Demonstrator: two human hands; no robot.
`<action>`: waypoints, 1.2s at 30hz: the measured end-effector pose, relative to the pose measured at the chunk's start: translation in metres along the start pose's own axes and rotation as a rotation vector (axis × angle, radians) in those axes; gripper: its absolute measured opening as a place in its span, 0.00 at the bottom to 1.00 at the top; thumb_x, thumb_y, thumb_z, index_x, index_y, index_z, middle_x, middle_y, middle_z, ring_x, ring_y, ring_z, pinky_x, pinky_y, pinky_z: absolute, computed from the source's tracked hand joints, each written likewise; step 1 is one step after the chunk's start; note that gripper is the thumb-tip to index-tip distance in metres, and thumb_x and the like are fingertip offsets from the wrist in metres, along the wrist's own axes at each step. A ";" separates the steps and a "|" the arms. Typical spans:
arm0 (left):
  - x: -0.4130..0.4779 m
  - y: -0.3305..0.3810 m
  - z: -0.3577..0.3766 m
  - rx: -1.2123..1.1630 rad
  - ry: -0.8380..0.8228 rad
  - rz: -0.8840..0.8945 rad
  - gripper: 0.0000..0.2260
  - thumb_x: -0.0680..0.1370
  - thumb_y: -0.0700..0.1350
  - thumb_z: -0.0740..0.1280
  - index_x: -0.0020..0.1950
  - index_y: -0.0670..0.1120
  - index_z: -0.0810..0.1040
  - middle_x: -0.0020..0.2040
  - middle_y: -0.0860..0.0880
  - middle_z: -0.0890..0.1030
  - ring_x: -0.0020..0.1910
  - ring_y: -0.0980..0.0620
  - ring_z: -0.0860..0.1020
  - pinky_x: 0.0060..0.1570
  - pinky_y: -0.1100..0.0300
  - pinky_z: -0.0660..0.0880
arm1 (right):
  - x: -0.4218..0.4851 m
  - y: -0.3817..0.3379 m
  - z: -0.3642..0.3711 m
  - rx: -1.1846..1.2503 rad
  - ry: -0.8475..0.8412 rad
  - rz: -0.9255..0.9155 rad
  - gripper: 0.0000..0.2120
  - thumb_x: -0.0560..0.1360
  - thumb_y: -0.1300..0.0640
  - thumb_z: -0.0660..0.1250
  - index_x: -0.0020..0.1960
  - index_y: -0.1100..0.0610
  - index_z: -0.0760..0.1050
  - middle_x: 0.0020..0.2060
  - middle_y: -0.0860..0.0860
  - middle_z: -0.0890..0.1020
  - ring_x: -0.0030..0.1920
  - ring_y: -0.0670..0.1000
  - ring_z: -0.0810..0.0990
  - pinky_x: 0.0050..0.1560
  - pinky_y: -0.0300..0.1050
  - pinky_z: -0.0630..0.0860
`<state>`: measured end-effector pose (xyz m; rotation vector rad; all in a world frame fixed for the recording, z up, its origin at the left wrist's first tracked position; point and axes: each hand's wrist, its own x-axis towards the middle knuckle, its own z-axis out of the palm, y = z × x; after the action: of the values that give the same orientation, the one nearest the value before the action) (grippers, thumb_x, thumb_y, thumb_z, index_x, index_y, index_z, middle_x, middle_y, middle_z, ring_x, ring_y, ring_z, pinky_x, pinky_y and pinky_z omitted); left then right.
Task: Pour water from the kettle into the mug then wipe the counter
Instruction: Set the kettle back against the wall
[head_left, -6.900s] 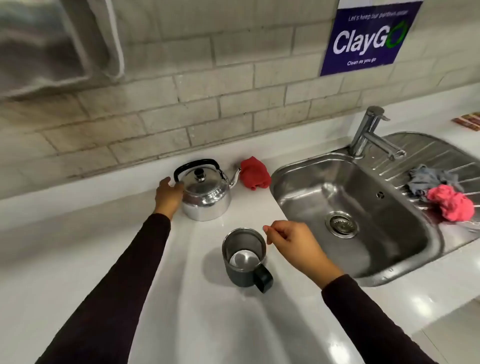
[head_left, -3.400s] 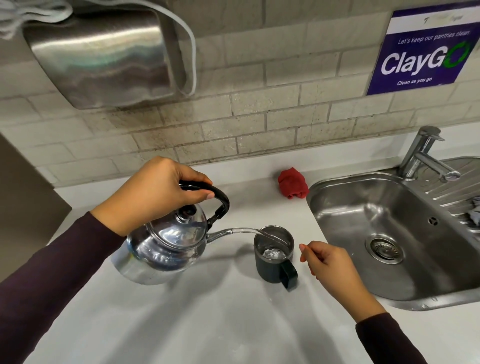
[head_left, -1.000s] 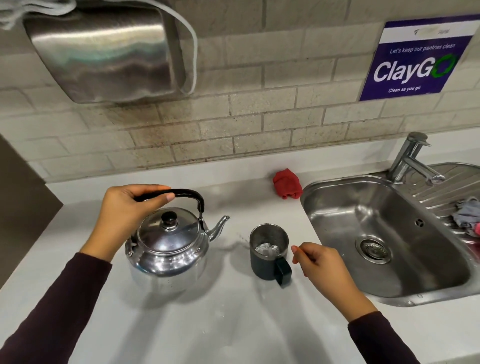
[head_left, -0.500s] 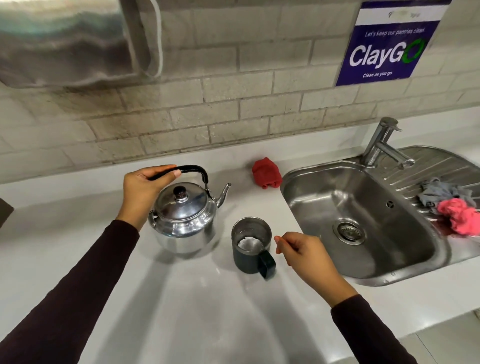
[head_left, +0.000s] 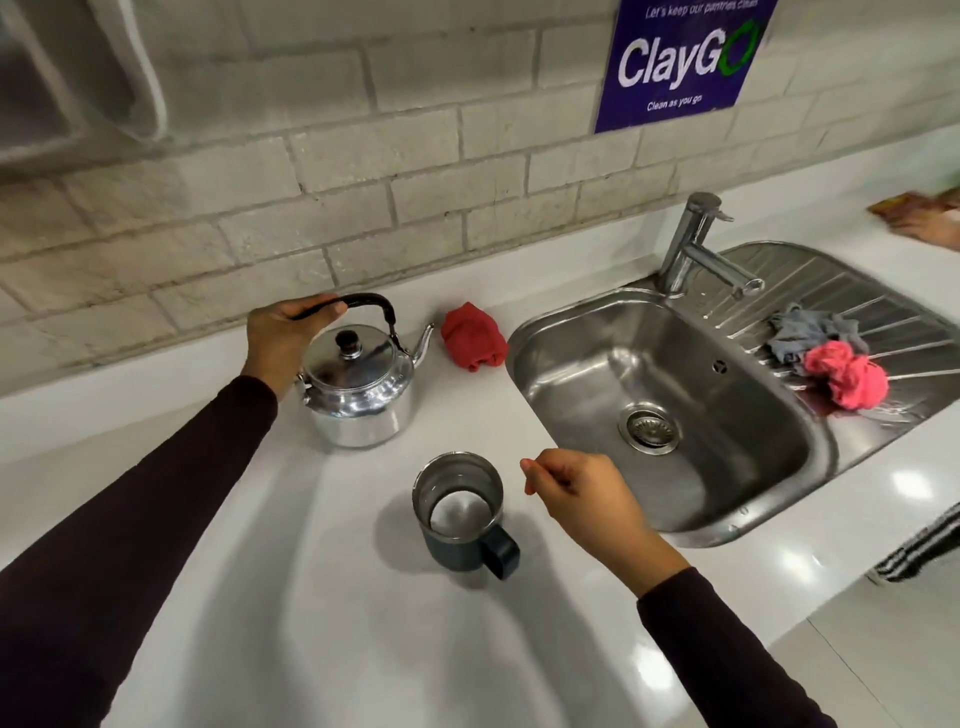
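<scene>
On the tiled wall, a blue sign (head_left: 680, 62) reading "ClayGo" in large white and green letters, "Clean as you go" beneath, and a blurred line on top starting "Let's keep our pantries". No other writing legible.

Left hand (head_left: 283, 343) closed around the black handle of the kettle (head_left: 358, 384), fingers (head_left: 319, 307) wrapped over the top of the handle. Kettle upright on the white surface (head_left: 311, 597), lid on, spout pointing right toward a red cloth (head_left: 474, 338) lying just beside it, near the wall.

Right hand (head_left: 582, 499) loosely curled, thumb and forefinger pinched together, gripping nothing visible; just right of the mug (head_left: 460, 512), not touching it. Mug upright on the surface in front of the kettle, apart from it, handle toward the near right, shiny inside with a pale reflection at the bottom.

To the right, a steel sink (head_left: 675, 395) with tap (head_left: 693, 244); on its ribbed drainer, a grey rag (head_left: 808, 335) touching a pink cloth (head_left: 849, 379).
</scene>
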<state>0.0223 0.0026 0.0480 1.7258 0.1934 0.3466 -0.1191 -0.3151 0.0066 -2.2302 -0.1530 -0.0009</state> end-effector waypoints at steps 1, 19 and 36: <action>0.004 -0.003 0.003 0.001 -0.015 -0.011 0.11 0.69 0.44 0.75 0.50 0.46 0.84 0.35 0.66 0.84 0.38 0.68 0.81 0.37 0.76 0.73 | 0.002 0.002 0.001 0.002 0.006 -0.002 0.16 0.75 0.49 0.64 0.31 0.54 0.75 0.20 0.43 0.72 0.24 0.46 0.68 0.26 0.34 0.65; 0.038 -0.012 0.009 0.186 -0.054 -0.127 0.16 0.75 0.46 0.69 0.63 0.46 0.77 0.61 0.48 0.79 0.59 0.52 0.76 0.62 0.60 0.71 | 0.009 0.002 0.011 0.057 -0.033 0.015 0.16 0.76 0.51 0.64 0.31 0.54 0.76 0.19 0.48 0.70 0.23 0.46 0.67 0.28 0.40 0.66; -0.214 -0.041 -0.002 0.035 0.035 -0.162 0.14 0.79 0.39 0.60 0.41 0.50 0.82 0.33 0.51 0.80 0.30 0.64 0.75 0.34 0.74 0.71 | -0.014 -0.007 0.007 0.003 -0.034 -0.029 0.16 0.76 0.50 0.64 0.32 0.55 0.77 0.25 0.61 0.76 0.25 0.51 0.69 0.29 0.42 0.68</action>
<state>-0.1770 -0.0568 -0.0177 1.7269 0.3638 0.2554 -0.1346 -0.3070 0.0075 -2.2260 -0.2041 0.0207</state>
